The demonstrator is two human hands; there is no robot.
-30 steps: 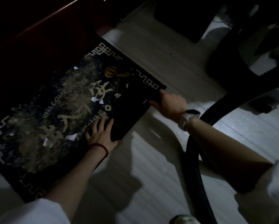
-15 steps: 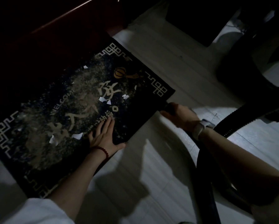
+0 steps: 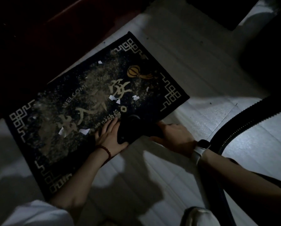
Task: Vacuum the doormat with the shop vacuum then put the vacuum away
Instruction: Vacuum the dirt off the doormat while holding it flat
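Note:
A dark doormat (image 3: 152,51) with gold lettering lies on the pale floor, strewn with sandy dirt and small white paper scraps (image 3: 84,131). My left hand (image 3: 108,136) rests flat on the mat's near edge, fingers straight. My right hand (image 3: 174,136) grips the black vacuum nozzle (image 3: 131,128), whose mouth sits on the mat right beside my left hand. The black ribbed hose (image 3: 240,121) runs from my right wrist up to the right. The vacuum body is lost in the dark at the upper right.
A dark wooden door or threshold (image 3: 38,38) borders the mat at the upper left. The hose loops across the tiled floor (image 3: 193,62) on the right. My knee (image 3: 200,216) shows at the bottom edge.
My right hand has moved left from the mat's right corner, bringing the nozzle onto the mat's near edge next to my left hand. My left hand stays pressed on the mat.

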